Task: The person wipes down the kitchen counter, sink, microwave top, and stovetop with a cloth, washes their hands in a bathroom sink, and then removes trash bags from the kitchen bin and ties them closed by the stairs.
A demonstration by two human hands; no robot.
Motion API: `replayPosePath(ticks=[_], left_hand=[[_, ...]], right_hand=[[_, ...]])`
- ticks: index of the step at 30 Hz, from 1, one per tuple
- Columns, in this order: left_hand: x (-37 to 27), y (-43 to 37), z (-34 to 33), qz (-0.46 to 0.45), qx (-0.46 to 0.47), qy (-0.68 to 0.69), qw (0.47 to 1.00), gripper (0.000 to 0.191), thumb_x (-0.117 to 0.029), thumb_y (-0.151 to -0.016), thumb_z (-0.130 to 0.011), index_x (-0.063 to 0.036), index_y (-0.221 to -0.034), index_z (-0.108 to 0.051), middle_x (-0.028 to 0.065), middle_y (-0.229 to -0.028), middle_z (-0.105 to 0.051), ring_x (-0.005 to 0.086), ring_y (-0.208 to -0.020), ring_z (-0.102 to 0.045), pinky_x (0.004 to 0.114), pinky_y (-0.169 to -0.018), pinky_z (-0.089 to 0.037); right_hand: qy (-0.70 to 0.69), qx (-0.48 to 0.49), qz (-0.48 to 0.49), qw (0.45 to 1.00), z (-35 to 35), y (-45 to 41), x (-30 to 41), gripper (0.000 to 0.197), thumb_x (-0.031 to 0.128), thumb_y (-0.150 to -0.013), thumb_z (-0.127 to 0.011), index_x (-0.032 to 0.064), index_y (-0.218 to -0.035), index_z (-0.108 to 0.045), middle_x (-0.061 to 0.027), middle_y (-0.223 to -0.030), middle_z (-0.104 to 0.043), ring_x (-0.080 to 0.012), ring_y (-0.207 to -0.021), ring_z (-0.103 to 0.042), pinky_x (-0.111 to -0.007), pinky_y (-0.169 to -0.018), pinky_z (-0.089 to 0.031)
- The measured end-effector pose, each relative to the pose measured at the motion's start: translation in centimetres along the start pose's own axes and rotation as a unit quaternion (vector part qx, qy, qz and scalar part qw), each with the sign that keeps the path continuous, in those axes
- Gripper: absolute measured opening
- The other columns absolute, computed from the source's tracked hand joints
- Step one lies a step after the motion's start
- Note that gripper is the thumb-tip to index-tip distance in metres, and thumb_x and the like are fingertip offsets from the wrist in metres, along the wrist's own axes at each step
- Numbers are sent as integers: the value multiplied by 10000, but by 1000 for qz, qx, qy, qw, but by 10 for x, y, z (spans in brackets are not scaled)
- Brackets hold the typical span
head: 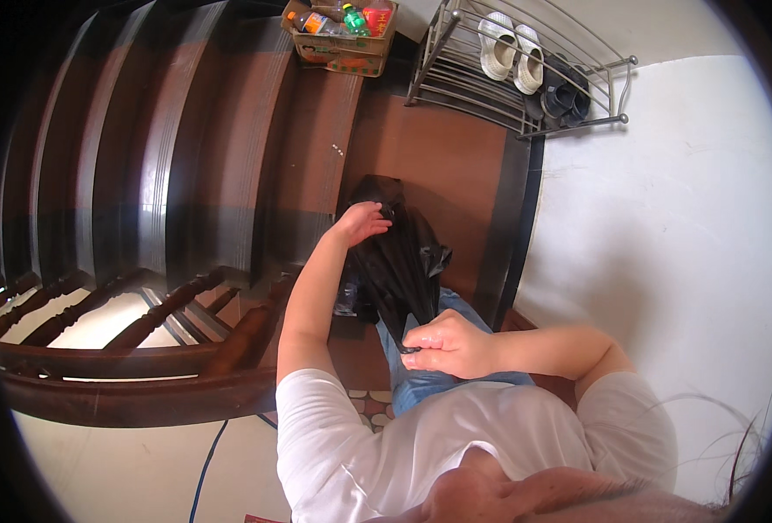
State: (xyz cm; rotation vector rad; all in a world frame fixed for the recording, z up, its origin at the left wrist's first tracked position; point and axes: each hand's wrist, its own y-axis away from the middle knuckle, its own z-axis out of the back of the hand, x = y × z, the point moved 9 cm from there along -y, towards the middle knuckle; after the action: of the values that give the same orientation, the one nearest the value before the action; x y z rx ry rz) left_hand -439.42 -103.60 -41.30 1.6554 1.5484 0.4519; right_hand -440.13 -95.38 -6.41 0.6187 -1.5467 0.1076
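Observation:
My right hand (451,343) grips the gathered end of a black plastic bag (399,261) near my lap, in front of my blue jeans (419,389). From that fist the bag stretches away in long folds and widens toward the brown tiled landing. My left hand (363,222) is at the bag's far part, its fingers partly spread and loosely bent against or just over the plastic. The bag's contents are hidden.
A cardboard box (340,55) of drink bottles stands at the top. Beside it is a metal shoe rack (471,108) with white clogs (497,49) and dark shoes (562,91). Stairs (157,150) and a wooden banister (144,392) lie left; a white wall (673,196) rises right.

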Motion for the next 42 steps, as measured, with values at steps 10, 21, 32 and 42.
replayPosePath(ticks=[10, 21, 32, 42], left_hand=[[-28, -8, -3, -15, -13, -15, 1000, 508, -147, -854, -434, 8, -1271, -189, 234, -1307, -234, 327, -1137, -388, 401, -925, -346], [-30, -9, 4, 16, 5, -88, 996, 248, -179, -846, -430, -15, -1026, -383, 163, -1064, -469, 287, -898, -513, 406, -816, -391], [4, 11, 20, 91, 85, 10, 992, 234, -163, -866, -379, 42, -934, -470, 187, -933, -542, 300, -909, -533, 399, -815, -450], [8, 26, 27, 48, 99, -93, 990, 73, -97, -810, -496, -58, -870, -510, 55, -905, -554, 210, -934, -537, 294, -858, -372]], right_hand=[[-107, 62, 100, 987, -43, -20, 68, 225, 119, -826, -490, -10, -654, -423, -156, -515, -404, -286, -457, -404, -340, -446, -321], [-96, 88, 230, 964, -60, -44, 107, 249, 105, -822, -479, 12, -610, -389, -135, -480, -359, -299, -441, -417, -354, -421, -313], [-20, 5, 188, 982, -31, -81, 52, 215, 97, -800, -499, 25, -612, -426, -120, -490, -408, -286, -452, -445, -354, -430, -337], [104, -163, 66, 979, 23, -81, -34, 211, 147, -768, -537, 30, -613, -454, -147, -510, -450, -320, -500, -477, -383, -440, -342]])
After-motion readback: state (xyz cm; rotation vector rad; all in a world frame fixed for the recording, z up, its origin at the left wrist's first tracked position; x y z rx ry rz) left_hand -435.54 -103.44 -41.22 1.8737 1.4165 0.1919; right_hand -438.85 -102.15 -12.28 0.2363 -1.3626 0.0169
